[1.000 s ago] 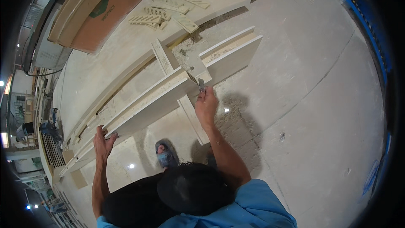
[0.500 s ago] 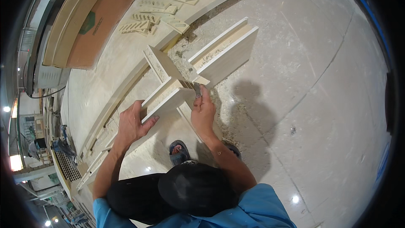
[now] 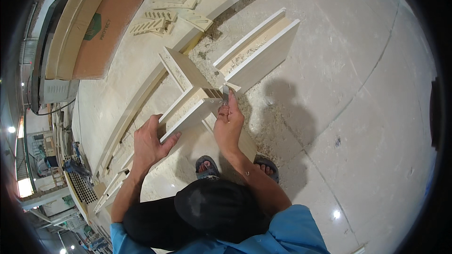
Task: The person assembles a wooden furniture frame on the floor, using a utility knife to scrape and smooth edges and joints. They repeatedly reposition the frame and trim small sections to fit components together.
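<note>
My left hand (image 3: 149, 144) is closed around the near left end of a pale wooden trough-shaped piece (image 3: 190, 115), thumb on its near side and fingers over the far side. Several slots show at the piece's right end (image 3: 212, 92). Beside that end, my right hand (image 3: 228, 123) is closed on a tool with a flat metal blade (image 3: 225, 93), its forefinger stretched along the tool. The handle is hidden in my fist, so I cannot tell its exact kind. The piece rests across another wooden trough (image 3: 181, 68), which runs away behind it.
A third trough (image 3: 259, 49) with shavings inside lies to the right. Slatted wooden parts (image 3: 188, 9) lie on a pale curved panel (image 3: 113, 96). A large cardboard box (image 3: 106, 28) stands at the far left. Shavings cover the floor near my sandalled feet (image 3: 206, 165).
My right hand has drawn the blade slightly right, away from the slotted end. My left hand keeps its hold on the trough. The whole view has shifted a little.
</note>
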A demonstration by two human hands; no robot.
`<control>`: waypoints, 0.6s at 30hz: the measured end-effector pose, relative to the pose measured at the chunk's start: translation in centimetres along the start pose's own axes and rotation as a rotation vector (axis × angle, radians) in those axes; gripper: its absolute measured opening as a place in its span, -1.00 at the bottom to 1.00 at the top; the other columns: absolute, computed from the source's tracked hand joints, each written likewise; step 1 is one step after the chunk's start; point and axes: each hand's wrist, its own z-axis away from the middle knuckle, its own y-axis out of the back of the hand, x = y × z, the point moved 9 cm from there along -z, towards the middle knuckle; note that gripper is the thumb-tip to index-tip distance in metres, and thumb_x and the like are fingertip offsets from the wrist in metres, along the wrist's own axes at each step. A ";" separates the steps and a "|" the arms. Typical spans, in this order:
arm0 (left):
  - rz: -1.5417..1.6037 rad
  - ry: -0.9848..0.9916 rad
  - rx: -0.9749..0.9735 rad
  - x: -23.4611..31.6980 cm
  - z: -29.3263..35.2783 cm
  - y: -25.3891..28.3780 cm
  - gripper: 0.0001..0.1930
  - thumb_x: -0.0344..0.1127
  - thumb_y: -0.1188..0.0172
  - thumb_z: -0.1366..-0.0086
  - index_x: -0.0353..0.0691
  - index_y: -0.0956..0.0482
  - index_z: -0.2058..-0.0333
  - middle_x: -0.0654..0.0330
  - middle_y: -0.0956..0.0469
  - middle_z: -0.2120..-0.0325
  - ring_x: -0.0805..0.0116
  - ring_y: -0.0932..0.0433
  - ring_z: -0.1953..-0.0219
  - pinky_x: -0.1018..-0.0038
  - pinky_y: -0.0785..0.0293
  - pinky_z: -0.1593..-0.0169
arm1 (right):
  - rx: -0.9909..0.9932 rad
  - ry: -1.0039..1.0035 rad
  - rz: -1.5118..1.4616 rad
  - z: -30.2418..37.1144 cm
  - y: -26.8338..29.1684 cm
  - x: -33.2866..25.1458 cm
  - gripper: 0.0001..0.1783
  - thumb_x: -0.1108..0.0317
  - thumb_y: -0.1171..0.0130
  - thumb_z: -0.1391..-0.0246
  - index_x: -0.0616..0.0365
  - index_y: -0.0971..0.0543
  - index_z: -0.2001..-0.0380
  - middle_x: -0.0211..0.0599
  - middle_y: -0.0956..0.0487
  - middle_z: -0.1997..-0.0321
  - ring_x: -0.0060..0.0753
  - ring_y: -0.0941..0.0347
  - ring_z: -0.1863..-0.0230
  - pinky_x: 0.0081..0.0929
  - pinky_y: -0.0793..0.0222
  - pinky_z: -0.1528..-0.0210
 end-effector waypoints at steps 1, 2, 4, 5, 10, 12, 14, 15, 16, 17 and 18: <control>-0.007 -0.005 0.007 0.0 0.1 0.0 -0.47 -0.08 -0.43 -0.05 -0.34 -0.48 0.14 -0.09 -0.54 0.49 -0.12 -0.58 0.44 0.17 -0.50 0.34 | -0.004 -0.002 -0.009 0.8 -0.3 -0.4 -0.38 0.68 0.15 -0.08 0.37 -0.36 -0.28 -0.33 -0.37 0.57 -0.50 -0.31 0.52 -0.51 -0.33 0.39; -0.023 -0.021 0.018 0.2 0.1 0.0 -0.47 -0.09 -0.43 -0.05 -0.34 -0.48 0.14 -0.09 -0.54 0.50 -0.12 -0.57 0.45 0.17 -0.50 0.35 | 0.009 -0.024 -0.007 1.5 -0.2 -0.7 -0.37 0.67 0.13 -0.05 0.33 -0.39 -0.26 -0.22 -0.40 0.59 -0.42 -0.38 0.52 -0.44 -0.40 0.38; 0.008 0.048 -0.013 -0.4 0.3 -0.3 -0.47 -0.08 -0.44 -0.05 -0.35 -0.48 0.15 -0.08 -0.54 0.50 -0.12 -0.56 0.46 0.17 -0.49 0.36 | -0.144 0.133 -0.127 2.8 -1.1 -3.1 -0.34 0.68 0.13 -0.02 0.34 -0.38 -0.27 -0.23 -0.41 0.59 -0.45 -0.40 0.51 -0.44 -0.41 0.38; 0.013 0.068 -0.026 -0.6 0.3 -0.5 -0.47 -0.08 -0.44 -0.05 -0.35 -0.48 0.16 -0.08 -0.53 0.51 -0.11 -0.56 0.46 0.17 -0.48 0.36 | -0.271 0.172 -0.141 3.1 -1.8 -3.8 -0.33 0.68 0.13 0.00 0.34 -0.38 -0.27 -0.23 -0.42 0.59 -0.46 -0.40 0.51 -0.44 -0.41 0.37; -0.005 0.010 -0.001 -0.1 0.1 -0.1 -0.47 -0.06 -0.43 -0.06 -0.34 -0.47 0.16 -0.06 -0.53 0.50 -0.11 -0.56 0.46 0.17 -0.47 0.38 | -0.033 -0.010 -0.077 -0.1 0.7 -2.2 -0.29 0.72 0.14 0.02 0.38 -0.31 -0.30 -0.30 -0.40 0.61 -0.47 -0.36 0.54 -0.47 -0.40 0.40; -0.001 -0.004 0.001 -0.1 0.1 -0.1 -0.47 -0.06 -0.43 -0.06 -0.34 -0.47 0.15 -0.06 -0.53 0.50 -0.11 -0.56 0.46 0.17 -0.48 0.38 | 0.043 -0.013 -0.066 -0.4 0.8 -2.6 -0.31 0.71 0.13 -0.02 0.37 -0.31 -0.31 -0.29 -0.40 0.60 -0.46 -0.35 0.56 -0.48 -0.40 0.41; -0.003 -0.001 0.017 -0.2 0.2 0.0 -0.47 -0.06 -0.43 -0.06 -0.34 -0.48 0.15 -0.06 -0.54 0.50 -0.11 -0.57 0.45 0.17 -0.48 0.37 | -0.005 -0.038 -0.069 0.6 -0.2 -3.2 -0.33 0.69 0.12 -0.04 0.35 -0.31 -0.31 -0.25 -0.39 0.59 -0.45 -0.34 0.55 -0.50 -0.40 0.40; 0.005 0.014 0.003 -0.4 0.3 -0.2 -0.46 -0.05 -0.43 -0.06 -0.35 -0.48 0.15 -0.06 -0.54 0.49 -0.10 -0.57 0.45 0.17 -0.49 0.36 | -0.087 -0.030 -0.068 1.8 -0.8 -4.0 -0.33 0.69 0.12 -0.05 0.34 -0.31 -0.31 -0.23 -0.38 0.57 -0.45 -0.34 0.54 -0.51 -0.40 0.39; 0.010 0.030 -0.013 -0.6 0.3 -0.4 -0.45 -0.05 -0.43 -0.06 -0.35 -0.48 0.14 -0.06 -0.55 0.49 -0.10 -0.58 0.45 0.17 -0.49 0.36 | -0.165 0.019 -0.096 2.8 -1.4 -5.0 -0.33 0.68 0.11 -0.06 0.33 -0.30 -0.32 -0.21 -0.38 0.56 -0.46 -0.34 0.54 -0.52 -0.40 0.38; 0.010 0.089 -0.046 -1.1 0.5 -0.6 -0.45 -0.05 -0.44 -0.06 -0.35 -0.48 0.14 -0.06 -0.55 0.48 -0.09 -0.58 0.44 0.18 -0.50 0.35 | -0.284 0.055 -0.105 3.6 -2.4 -5.8 -0.37 0.64 0.13 -0.13 0.35 -0.29 -0.32 -0.26 -0.43 0.51 -0.53 -0.33 0.50 -0.53 -0.37 0.39; 0.009 0.081 -0.048 -1.0 0.5 -0.7 -0.44 -0.04 -0.44 -0.06 -0.35 -0.48 0.13 -0.06 -0.56 0.48 -0.09 -0.59 0.44 0.18 -0.50 0.35 | -0.384 0.147 -0.147 4.1 -3.0 -7.0 -0.42 0.60 0.14 -0.20 0.37 -0.28 -0.32 -0.32 -0.47 0.45 -0.61 -0.33 0.47 -0.55 -0.34 0.40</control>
